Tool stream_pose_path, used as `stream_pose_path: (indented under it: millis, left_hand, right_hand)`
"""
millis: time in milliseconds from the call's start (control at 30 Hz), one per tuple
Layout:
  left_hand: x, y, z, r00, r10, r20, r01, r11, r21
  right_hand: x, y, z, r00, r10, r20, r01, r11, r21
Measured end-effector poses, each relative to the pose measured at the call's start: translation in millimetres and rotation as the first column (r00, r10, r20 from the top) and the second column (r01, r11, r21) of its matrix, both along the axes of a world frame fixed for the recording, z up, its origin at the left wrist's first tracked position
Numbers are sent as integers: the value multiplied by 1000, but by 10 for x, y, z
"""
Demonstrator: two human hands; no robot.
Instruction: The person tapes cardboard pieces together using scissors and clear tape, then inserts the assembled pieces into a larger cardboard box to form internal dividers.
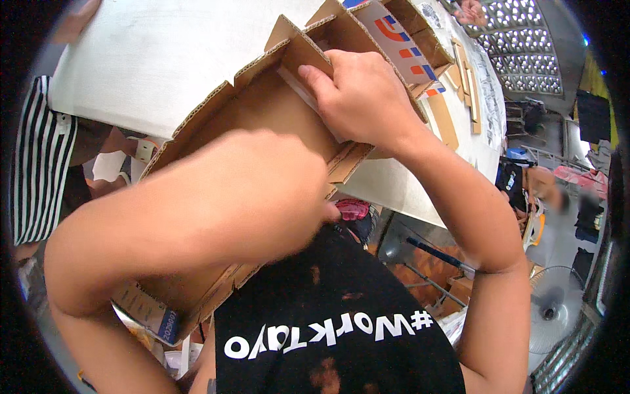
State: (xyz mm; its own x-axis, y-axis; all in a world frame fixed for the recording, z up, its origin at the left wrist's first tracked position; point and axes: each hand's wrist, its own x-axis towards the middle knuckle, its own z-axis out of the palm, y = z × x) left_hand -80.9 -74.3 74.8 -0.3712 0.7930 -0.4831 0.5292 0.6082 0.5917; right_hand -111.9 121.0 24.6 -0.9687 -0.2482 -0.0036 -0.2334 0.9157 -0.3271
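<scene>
Two hands fold a cardboard box point(262, 111).
The right hand point(361, 92) at 12 o'clock pinches a flap; I cannot tell how the left hand point(289, 197) fingers sit.

The left forearm point(197, 203) covers most of the cardboard box point(262, 105), and the left hand's fingers are out of sight behind it. The right hand point(357, 98) hides the box's inner wall. A person point(558, 197) at far right is blurred.

matt brown corrugated cardboard box point(262, 111), smooth white tabletop point(164, 59)
</scene>
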Motion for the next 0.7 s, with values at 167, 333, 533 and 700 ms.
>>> stream_pose_path:
  millis: [167,333,533,700]
  left_hand:
    - [-110,-180,-133,901,384,-203,-297,885,358]
    - [166,-110,-629,885,428,-184,-327,853,407]
    - [-31,6,-916,328,146,-933,280,929,243]
    - [-125,120,-986,133,1,-991,371,927,50]
  right_hand:
    - [-35,51,-7,997,7,71,-1,996,-92]
    - [-33,62,-31,999,-3,51,11,989,-146]
    - [-62,77,-32,990,-15,143,38,986,-161]
    - [-68,69,-8,988,-30,155,55,985,-161]
